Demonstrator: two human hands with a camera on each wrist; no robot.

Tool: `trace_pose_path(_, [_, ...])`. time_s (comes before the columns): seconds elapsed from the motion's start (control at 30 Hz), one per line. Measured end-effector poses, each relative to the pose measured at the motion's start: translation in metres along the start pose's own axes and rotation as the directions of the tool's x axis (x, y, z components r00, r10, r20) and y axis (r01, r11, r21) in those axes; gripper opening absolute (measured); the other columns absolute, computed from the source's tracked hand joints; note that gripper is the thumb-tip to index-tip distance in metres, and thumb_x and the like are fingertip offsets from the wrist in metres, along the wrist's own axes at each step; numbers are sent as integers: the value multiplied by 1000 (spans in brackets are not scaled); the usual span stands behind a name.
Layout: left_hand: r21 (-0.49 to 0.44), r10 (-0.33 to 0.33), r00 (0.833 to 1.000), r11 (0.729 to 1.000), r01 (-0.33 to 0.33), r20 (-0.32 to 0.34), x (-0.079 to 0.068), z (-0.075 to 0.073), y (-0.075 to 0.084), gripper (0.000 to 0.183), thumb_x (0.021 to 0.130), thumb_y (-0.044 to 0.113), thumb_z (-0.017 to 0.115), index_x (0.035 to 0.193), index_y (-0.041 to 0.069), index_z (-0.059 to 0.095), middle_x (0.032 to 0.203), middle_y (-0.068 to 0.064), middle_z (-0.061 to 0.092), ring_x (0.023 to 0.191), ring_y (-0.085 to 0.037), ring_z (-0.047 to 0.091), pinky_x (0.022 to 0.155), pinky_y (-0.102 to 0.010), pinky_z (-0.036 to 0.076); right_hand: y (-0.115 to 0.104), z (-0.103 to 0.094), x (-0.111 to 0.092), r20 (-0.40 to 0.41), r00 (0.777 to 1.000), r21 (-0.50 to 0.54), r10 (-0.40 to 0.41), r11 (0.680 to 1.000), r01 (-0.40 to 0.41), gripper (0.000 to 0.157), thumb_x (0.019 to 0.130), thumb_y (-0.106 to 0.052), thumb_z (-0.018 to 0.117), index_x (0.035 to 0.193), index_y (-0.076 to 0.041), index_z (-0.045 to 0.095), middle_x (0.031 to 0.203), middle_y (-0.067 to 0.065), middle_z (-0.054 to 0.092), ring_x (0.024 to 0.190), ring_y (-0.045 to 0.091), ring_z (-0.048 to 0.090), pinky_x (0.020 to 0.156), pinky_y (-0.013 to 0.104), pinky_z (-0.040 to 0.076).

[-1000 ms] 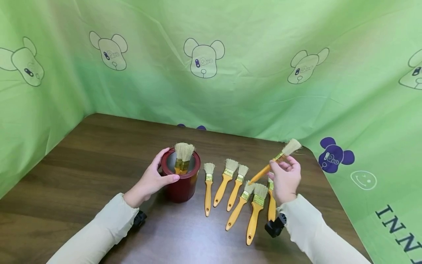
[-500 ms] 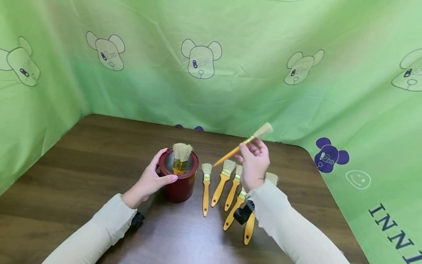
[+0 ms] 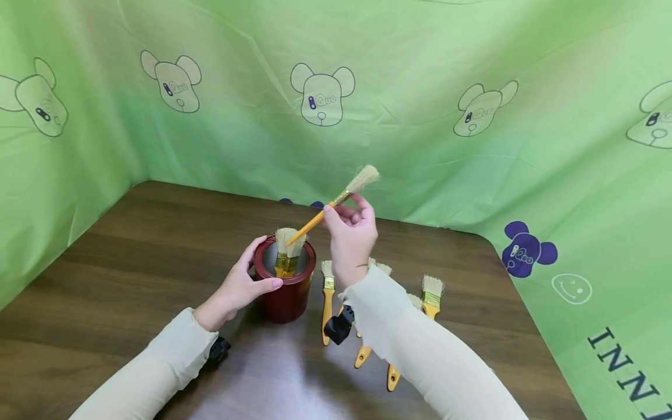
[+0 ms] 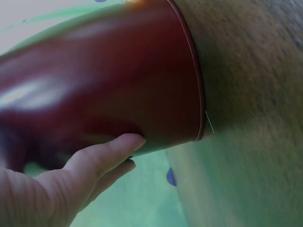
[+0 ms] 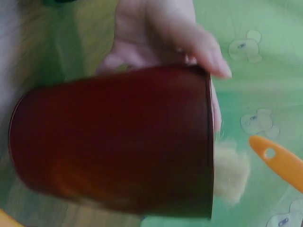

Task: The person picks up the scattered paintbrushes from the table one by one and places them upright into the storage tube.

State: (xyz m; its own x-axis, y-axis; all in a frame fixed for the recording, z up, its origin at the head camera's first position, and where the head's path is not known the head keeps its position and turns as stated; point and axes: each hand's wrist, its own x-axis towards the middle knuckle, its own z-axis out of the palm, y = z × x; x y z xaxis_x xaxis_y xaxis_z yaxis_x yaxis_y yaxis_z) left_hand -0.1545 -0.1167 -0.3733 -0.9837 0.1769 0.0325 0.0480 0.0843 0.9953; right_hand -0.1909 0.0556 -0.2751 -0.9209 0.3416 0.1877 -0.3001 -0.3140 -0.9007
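A dark red round bin stands upright on the table. My left hand grips its side and rim, thumb at the front. In the right wrist view, that left hand shows at the bin's top edge. Inside the bin, two paintbrushes stand bristles up. Up and to the right of it, my right hand pinches another paintbrush near its ferrule. This brush slants, bristles up to the right, and its orange handle end overlaps the bin's mouth in the head view.
Several more paintbrushes lie on the brown table right of the bin, partly hidden by my right arm. One paintbrush is close beside the bin; another paintbrush lies farther right. A green printed cloth hangs behind the table.
My right hand has carried its paintbrush leftward and up, from above the loose brushes to the bin. My left hand has kept its grip on the bin, which stays in place.
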Motion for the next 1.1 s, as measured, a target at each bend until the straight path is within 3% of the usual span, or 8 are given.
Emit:
trace_pose_path(0.3, [-5,8,1000,1000,-8,-3,-1,-1,-1,86,81,12,73,150,11,22,148,-19,30,128,-38,37,91,-42,44,9,13,-15,21,997,-53,71,996,-70,49,82,7,67,126,-1,48,89,9,57,76,16,58,69,27,53])
trace_pose_path(0.53, [-2,12,1000,1000,-12,-1,0,-1,-1,86,81,14,74,150,11,23,147,-18,32,128,-37,37,92,-42,43,16,9,-17,33,992,-95,120,989,-117,46,82,3,70,121,-1,47,87,8,55,70,13,57,64,28,54])
trace_pose_path(0.8, [-2,6,1000,1000,-6,3,0,-1,0,87,81,14,74,150,11,23,147,-18,32,128,-37,37,92,-42,43,21,2,-15,60,984,-165,166,974,-154,41,82,4,67,117,-2,46,101,11,53,82,17,60,65,27,54])
trace_pose_path(1.1, [-9,23,1000,1000,-23,-3,0,1,-1,87,79,13,75,149,10,24,147,-20,32,128,-37,37,93,-43,42,29,-5,-16,41,987,-222,154,965,-142,43,80,5,68,117,1,47,89,8,54,69,11,55,58,21,49])
